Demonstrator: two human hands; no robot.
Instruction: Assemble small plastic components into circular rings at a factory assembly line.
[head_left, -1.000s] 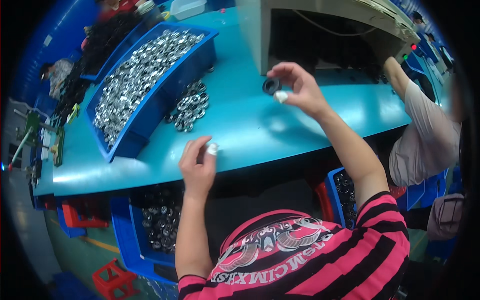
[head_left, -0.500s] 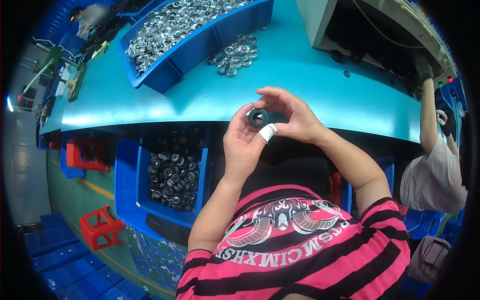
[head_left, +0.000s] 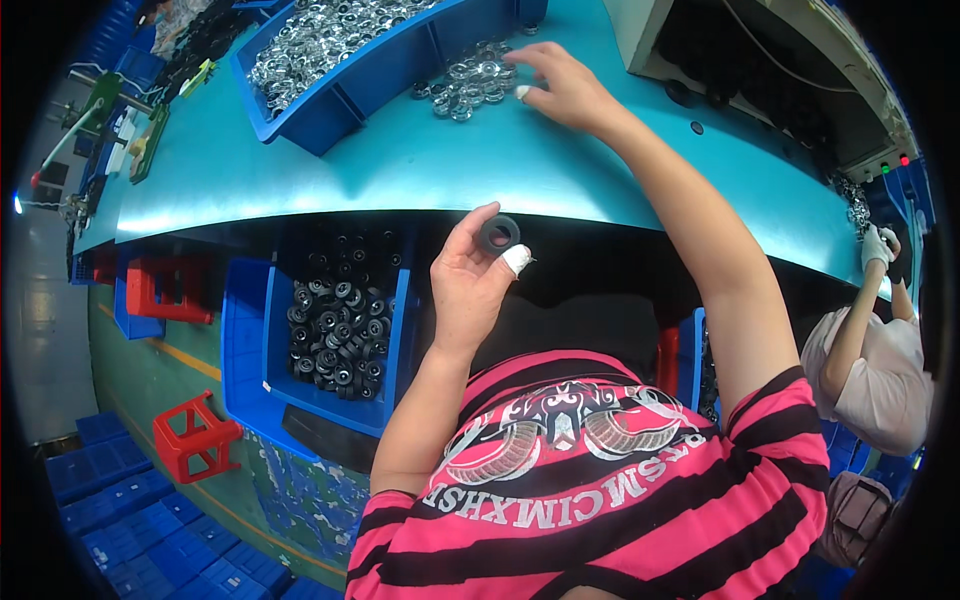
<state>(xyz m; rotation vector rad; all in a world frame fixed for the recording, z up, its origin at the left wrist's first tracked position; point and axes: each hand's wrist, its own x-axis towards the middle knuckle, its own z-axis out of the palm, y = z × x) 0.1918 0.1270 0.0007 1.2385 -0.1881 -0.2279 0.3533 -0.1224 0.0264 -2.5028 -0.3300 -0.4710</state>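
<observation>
Between the thumb and fingers of my left hand (head_left: 468, 285) is a black ring (head_left: 487, 236), held upright just off the near edge of the turquoise table (head_left: 420, 180). White tape wraps that thumb. Farther off, my right hand (head_left: 570, 92) stretches over the table with thumb and fingers apart, at the right side of a loose pile of clear, shiny round pieces (head_left: 468, 80). I see nothing held in it. A long blue bin (head_left: 330, 125) full of similar clear pieces stands left of the pile.
Below the table's edge, left of me, a blue crate (head_left: 385, 350) contains many black wheels (head_left: 335, 340). Red stools (head_left: 195, 440) stand on the floor. A beige machine (head_left: 640, 40) occupies the back right. At the far right, a co-worker's gloved hands (head_left: 877, 245) are at the table.
My right hand has left the black ring and moved forward to the clear pieces. My left hand keeps the ring, shifted slightly left. The co-worker's arm has come back from the machine.
</observation>
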